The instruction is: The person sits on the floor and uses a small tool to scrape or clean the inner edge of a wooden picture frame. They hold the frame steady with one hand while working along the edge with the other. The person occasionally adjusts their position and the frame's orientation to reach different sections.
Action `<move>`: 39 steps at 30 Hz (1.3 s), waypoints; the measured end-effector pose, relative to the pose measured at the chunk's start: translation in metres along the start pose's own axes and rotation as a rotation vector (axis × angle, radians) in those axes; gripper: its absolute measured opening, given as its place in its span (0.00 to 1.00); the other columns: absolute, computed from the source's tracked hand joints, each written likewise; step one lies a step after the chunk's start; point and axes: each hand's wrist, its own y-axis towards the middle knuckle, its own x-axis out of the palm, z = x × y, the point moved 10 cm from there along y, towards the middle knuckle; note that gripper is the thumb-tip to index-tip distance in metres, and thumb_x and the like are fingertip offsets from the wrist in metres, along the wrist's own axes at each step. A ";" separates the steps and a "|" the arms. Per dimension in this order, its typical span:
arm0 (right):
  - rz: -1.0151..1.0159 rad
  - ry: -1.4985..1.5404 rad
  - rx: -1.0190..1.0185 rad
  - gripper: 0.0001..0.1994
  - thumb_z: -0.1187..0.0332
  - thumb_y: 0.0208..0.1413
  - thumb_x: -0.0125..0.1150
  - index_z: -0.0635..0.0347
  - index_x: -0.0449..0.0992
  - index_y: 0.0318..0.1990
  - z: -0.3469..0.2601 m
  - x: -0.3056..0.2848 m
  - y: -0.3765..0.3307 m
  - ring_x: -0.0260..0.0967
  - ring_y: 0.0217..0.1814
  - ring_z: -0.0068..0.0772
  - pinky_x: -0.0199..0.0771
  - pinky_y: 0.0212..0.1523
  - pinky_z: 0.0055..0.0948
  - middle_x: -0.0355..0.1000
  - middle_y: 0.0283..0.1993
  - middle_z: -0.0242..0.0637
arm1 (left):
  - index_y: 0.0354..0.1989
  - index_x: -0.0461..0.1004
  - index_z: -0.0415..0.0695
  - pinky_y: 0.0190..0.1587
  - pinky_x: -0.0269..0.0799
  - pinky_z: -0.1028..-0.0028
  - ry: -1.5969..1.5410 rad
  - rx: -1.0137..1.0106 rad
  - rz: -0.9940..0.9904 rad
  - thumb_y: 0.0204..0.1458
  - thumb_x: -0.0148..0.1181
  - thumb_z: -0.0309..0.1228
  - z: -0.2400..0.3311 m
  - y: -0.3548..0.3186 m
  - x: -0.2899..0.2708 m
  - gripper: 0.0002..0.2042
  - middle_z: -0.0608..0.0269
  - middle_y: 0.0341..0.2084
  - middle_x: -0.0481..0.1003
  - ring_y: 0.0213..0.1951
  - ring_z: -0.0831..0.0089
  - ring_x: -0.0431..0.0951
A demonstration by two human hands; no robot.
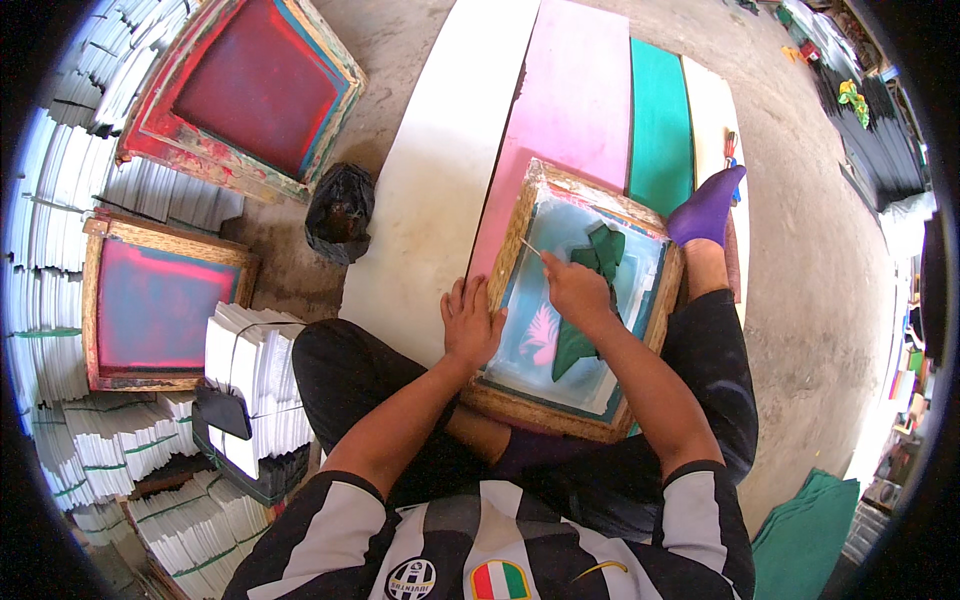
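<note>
A wooden-framed printing screen (513, 245) lies in front of me, tilted between my legs. Its pale blue mesh shows a pink leaf-like motif (541, 335). Along the frame's left side, my left hand (472, 322) rests with its fingers stretched out. My right hand (580, 292) is closed over the mesh, and a thin, pale, stick-like tool (531, 247) pokes out from it toward the frame's left bar. Crumpled dark green material (575, 352) lies on the mesh, partly under my right hand and forearm. Whether that hand also touches the green material is hidden.
White, pink (570, 90) and green (660, 120) boards lie beneath the screen. Two more framed screens (250, 90) lean at left, beside a black plastic bag (340, 213). Tied white paper stacks (262, 365) line the left; green sheets (805, 535) lie lower right. My purple-socked foot (708, 207) borders the screen.
</note>
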 end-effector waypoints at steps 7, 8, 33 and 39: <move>-0.180 0.745 0.337 0.19 0.57 0.67 0.54 0.47 0.79 0.61 0.047 0.058 0.006 0.78 0.45 0.64 0.76 0.47 0.56 0.81 0.42 0.53 | 0.72 0.56 0.36 0.73 0.40 0.41 0.005 -0.017 -0.014 0.64 0.53 0.46 -0.001 0.002 0.001 0.34 0.53 0.73 0.57 0.74 0.47 0.50; -0.092 0.636 0.242 0.19 0.57 0.67 0.55 0.48 0.79 0.61 0.043 0.049 0.010 0.79 0.41 0.59 0.77 0.44 0.53 0.81 0.40 0.51 | 0.72 0.57 0.36 0.73 0.40 0.41 -0.008 -0.024 -0.017 0.64 0.53 0.46 -0.002 0.002 0.001 0.33 0.53 0.73 0.57 0.74 0.47 0.50; 0.098 0.207 0.171 0.16 0.53 0.67 0.54 0.35 0.81 0.58 0.022 -0.006 -0.012 0.80 0.43 0.57 0.80 0.44 0.53 0.82 0.42 0.48 | 0.71 0.59 0.37 0.73 0.44 0.42 0.054 0.002 0.038 0.63 0.55 0.47 0.003 0.002 -0.002 0.34 0.56 0.72 0.58 0.73 0.50 0.51; 0.082 0.136 0.147 0.16 0.53 0.67 0.55 0.33 0.79 0.59 0.016 -0.005 -0.008 0.81 0.40 0.56 0.80 0.41 0.54 0.82 0.39 0.47 | 0.71 0.58 0.37 0.73 0.44 0.42 0.049 -0.011 0.034 0.63 0.55 0.47 0.001 0.001 -0.001 0.34 0.56 0.72 0.57 0.73 0.50 0.51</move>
